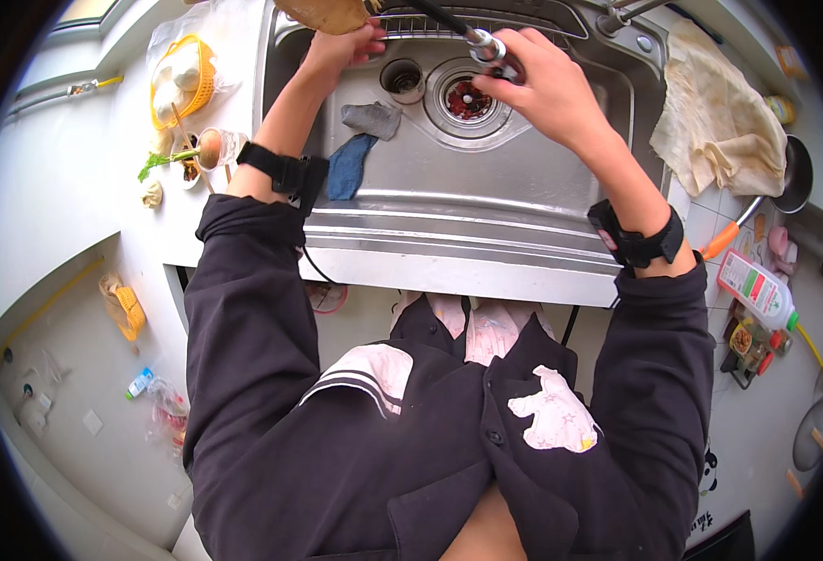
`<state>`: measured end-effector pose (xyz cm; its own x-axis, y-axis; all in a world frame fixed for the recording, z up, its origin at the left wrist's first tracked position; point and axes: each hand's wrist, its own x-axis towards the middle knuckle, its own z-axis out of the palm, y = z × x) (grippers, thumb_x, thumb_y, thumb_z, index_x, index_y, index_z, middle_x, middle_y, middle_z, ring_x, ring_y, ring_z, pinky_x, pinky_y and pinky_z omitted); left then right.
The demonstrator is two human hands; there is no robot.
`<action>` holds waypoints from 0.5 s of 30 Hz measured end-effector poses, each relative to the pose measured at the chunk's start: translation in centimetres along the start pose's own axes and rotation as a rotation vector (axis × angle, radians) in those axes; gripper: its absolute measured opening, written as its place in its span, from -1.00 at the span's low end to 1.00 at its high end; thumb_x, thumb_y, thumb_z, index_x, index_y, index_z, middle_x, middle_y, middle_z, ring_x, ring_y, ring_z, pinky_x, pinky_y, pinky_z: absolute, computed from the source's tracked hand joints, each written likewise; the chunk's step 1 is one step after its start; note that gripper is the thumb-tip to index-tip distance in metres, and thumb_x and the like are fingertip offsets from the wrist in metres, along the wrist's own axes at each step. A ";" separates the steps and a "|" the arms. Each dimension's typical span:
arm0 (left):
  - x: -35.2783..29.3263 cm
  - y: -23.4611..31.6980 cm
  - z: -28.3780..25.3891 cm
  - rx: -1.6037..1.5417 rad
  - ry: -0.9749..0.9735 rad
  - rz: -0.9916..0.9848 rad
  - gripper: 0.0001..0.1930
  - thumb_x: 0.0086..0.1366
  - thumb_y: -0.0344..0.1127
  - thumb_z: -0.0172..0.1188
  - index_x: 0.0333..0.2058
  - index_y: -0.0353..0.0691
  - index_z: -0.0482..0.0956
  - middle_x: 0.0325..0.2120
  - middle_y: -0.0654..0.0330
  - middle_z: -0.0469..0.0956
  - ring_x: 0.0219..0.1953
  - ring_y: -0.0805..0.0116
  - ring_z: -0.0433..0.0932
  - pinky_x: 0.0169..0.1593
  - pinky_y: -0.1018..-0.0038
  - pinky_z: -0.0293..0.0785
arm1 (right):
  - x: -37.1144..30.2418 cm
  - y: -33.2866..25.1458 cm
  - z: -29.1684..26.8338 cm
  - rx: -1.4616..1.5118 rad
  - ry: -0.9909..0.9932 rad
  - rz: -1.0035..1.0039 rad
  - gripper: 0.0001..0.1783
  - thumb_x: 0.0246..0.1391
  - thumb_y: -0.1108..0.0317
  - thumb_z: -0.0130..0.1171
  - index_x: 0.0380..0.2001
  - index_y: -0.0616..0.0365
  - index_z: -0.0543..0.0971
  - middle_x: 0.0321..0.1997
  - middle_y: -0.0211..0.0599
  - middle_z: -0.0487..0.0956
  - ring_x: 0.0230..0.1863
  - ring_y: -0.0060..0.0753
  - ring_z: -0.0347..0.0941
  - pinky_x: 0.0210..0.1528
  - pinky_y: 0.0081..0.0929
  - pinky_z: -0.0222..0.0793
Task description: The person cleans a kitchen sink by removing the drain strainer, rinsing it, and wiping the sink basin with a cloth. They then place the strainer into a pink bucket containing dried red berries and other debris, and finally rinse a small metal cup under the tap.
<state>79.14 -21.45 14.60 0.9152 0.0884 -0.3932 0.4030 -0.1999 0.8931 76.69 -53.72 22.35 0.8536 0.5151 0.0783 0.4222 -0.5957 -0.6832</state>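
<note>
At the top edge, my left hand (344, 49) is closed at the underside of a tan, rounded thing (325, 13); the frame cuts it off, so its kind is unclear. My right hand (544, 86) is wrapped round a chrome faucet spray head (488, 47) on a black hose, above the sink (486, 178). Below that hand is the drain (449, 126), with reddish scraps (467, 99) in its strainer. Left of the drain stands a small cup (402, 79). A grey cloth (371, 120) and a blue cloth (348, 166) lie on the sink bottom.
A wire rack (421, 22) spans the sink's far side. Left on the counter are a yellow basket (204, 79) of white round things and a glass (229, 147). At right are a beige cloth (710, 117), a pan (793, 178) and a white bottle (755, 288).
</note>
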 end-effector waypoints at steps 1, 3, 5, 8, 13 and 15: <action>-0.5 -0.5 0.5 0.027 -0.008 0.010 -0.70 0.37 -0.24 0.18 0.02 -0.18 0.62 -0.17 0.20 0.70 -0.22 0.48 0.68 -0.29 0.57 0.48 | 0.4 -0.9 0.1 0.007 0.031 -0.042 -0.57 0.06 0.12 0.39 -0.04 0.01 0.55 -0.19 -0.34 0.51 -0.30 -0.32 0.51 -0.18 -0.38 0.44; -1.3 -1.6 1.1 0.235 -0.114 -0.084 -0.72 0.34 -0.25 0.20 -0.03 -0.20 0.65 -0.19 0.19 0.70 -0.25 0.47 0.68 -0.27 0.52 0.51 | 1.6 -2.9 0.2 0.014 0.082 -0.096 -0.55 0.05 0.08 0.38 -0.03 0.01 0.57 -0.16 -0.33 0.53 -0.30 -0.31 0.54 -0.19 -0.36 0.47; -1.5 -3.6 2.0 0.441 -0.206 -0.085 -0.72 0.31 -0.27 0.20 -0.08 -0.25 0.67 -0.24 0.17 0.71 -0.28 0.43 0.67 -0.22 0.45 0.55 | 2.9 -4.9 0.1 0.007 0.124 -0.116 -0.52 0.03 0.00 0.37 -0.05 -0.01 0.59 -0.13 -0.30 0.55 -0.27 -0.21 0.60 -0.18 -0.26 0.53; -1.3 -8.1 3.2 0.748 -0.346 0.063 -0.71 0.28 -0.33 0.10 -0.12 -0.31 0.68 0.04 -0.06 0.57 -0.07 0.08 0.64 0.01 0.28 0.55 | 4.3 -6.8 -1.2 0.178 0.085 -0.104 -0.59 0.00 0.19 0.36 -0.15 0.18 0.52 -0.17 -0.02 0.52 -0.14 0.17 0.51 -0.10 -0.07 0.45; 0.3 -14.0 5.1 1.022 -0.367 0.184 -0.70 0.25 -0.38 0.02 -0.16 -0.41 0.65 0.36 -0.12 0.22 0.21 -0.12 0.44 0.20 0.19 0.44 | 4.3 -8.8 -1.3 0.221 0.185 -0.212 -0.62 0.04 0.18 0.35 -0.19 0.20 0.52 -0.22 -0.04 0.51 -0.19 0.13 0.52 -0.15 -0.08 0.45; 0.1 -13.9 5.5 1.039 -0.328 0.201 -0.69 0.26 -0.36 0.05 -0.15 -0.46 0.61 0.32 -0.09 0.28 0.18 -0.12 0.47 0.18 0.17 0.46 | 3.7 -8.3 -1.2 0.338 0.169 -0.216 -0.61 0.05 0.17 0.35 -0.16 0.20 0.53 -0.23 -0.05 0.52 -0.20 0.08 0.53 -0.14 -0.16 0.46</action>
<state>73.65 -24.01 0.91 0.8576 -0.2701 -0.4376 -0.0897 -0.9164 0.3900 76.74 -47.60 29.17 0.8063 0.4808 0.3446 0.4971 -0.2350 -0.8353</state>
